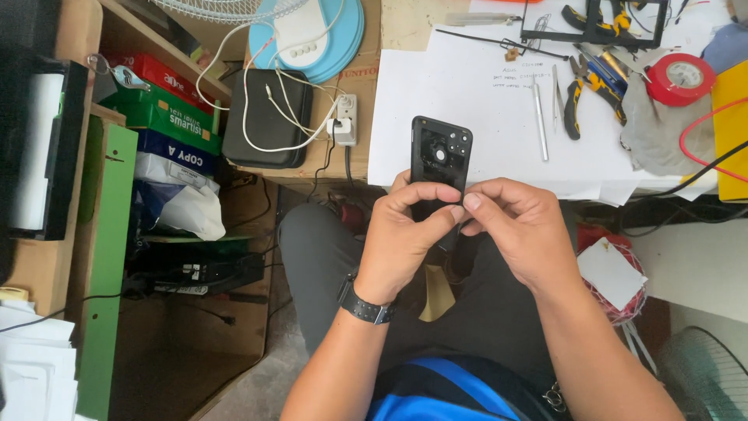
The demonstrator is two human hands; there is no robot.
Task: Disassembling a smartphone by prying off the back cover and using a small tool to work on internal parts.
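A black phone back cover [440, 156] with camera cut-outs stands upright over my lap, held by both hands. My left hand [405, 238], with a dark watch on its wrist, wraps the lower part from the left. My right hand [518, 226] meets it from the right, thumb and forefinger pinched at the cover's lower right edge. The bottom half of the cover is hidden behind my fingers.
White paper sheets [483, 117] cover the desk ahead, with pliers [580, 90], tweezers [539, 117], a red tape roll [679, 78] and a black frame [596, 23]. Left: a black case [265, 117], power strip [345, 121] with white cables, paper reams [171, 117] on shelves.
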